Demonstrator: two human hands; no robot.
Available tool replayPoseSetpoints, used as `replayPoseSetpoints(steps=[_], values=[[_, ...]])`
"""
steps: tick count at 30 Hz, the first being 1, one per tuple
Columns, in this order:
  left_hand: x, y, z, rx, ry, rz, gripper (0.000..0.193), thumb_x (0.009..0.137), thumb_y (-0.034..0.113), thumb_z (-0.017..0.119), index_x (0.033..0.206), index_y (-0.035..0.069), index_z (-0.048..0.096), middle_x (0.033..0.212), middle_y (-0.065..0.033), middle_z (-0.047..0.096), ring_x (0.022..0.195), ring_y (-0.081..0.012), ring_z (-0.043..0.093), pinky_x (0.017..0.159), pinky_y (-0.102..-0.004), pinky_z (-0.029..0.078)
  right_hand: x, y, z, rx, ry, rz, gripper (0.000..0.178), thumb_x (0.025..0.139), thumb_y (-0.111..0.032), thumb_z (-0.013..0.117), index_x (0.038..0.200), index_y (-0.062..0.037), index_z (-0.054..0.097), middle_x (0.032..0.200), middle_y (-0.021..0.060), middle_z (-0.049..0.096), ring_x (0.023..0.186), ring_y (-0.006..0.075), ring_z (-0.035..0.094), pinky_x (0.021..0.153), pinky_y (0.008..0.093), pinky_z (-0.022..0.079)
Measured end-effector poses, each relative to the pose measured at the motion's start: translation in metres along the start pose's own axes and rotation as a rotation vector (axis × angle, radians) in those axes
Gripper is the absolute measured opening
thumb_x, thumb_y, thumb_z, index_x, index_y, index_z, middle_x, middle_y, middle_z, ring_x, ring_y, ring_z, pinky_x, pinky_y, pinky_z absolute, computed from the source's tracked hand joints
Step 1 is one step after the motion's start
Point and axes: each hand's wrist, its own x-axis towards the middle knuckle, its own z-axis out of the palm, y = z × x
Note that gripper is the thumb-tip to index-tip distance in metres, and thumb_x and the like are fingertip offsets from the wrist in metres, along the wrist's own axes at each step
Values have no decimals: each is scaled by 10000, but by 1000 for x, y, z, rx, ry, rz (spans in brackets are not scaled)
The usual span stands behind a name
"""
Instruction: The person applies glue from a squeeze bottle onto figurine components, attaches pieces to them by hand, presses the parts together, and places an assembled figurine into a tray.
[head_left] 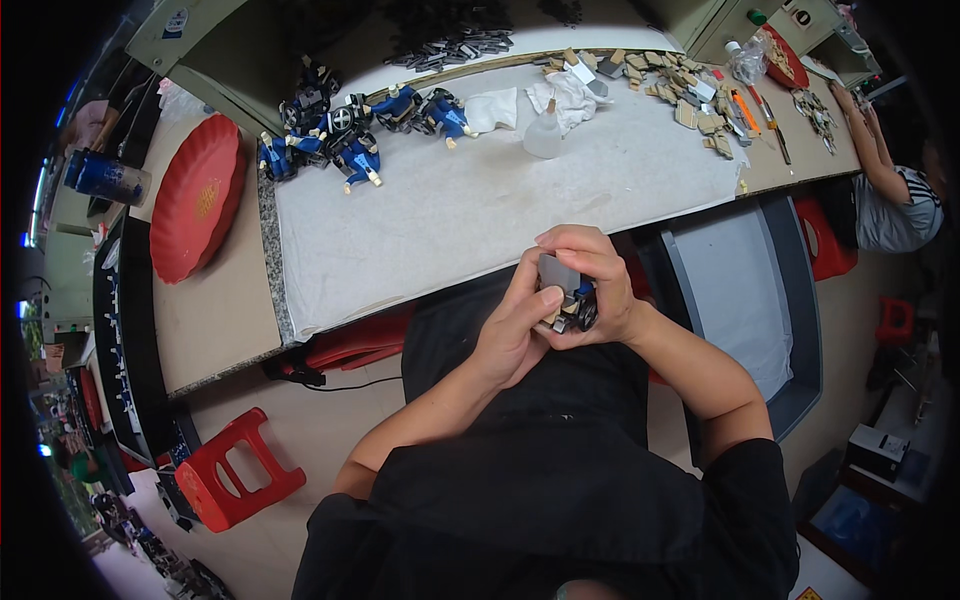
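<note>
Above my lap, just off the table's front edge, both hands close around a small toy (574, 312) with black, blue and cream parts. It resembles the blue figures on the table, but fingers cover much of it. A flat grey piece (558, 274) lies against its upper side. My left hand (512, 328) grips from the left, thumb pressed on the grey piece's lower edge. My right hand (608, 290) wraps the far and right sides, its fingers bent over the top. Whether the grey piece is fixed to the toy, I cannot tell.
Several blue figures (360, 160) lie at the table's back left. A clear squeeze bottle (543, 135) stands near white cloths. Tan and grey pieces (690, 90) spread at back right. A red tray (165, 235), a red stool (240, 470) and a grey bin (808, 330) flank me; another person (900, 210) sits right.
</note>
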Motion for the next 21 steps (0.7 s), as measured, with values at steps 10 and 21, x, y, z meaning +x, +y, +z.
replayPoseSetpoints(steps=[10,21], values=[[-5,3,1,-90,26,-45,575,819,250,491,1296,116,199,1163,-65,354,1120,-169,376,923,-319,343,9,-14,4,-51,0,40,713,504,-97,752,1108,-55,375,1029,171,508,922,311,525,760,383,446],[-14,4,15,-187,46,-95,477,830,188,495,1248,110,279,1138,-48,371,1110,-145,372,928,-304,329,2,-27,6,-103,60,56,715,523,-113,728,1108,-61,321,1022,160,461,915,290,496,786,412,428]])
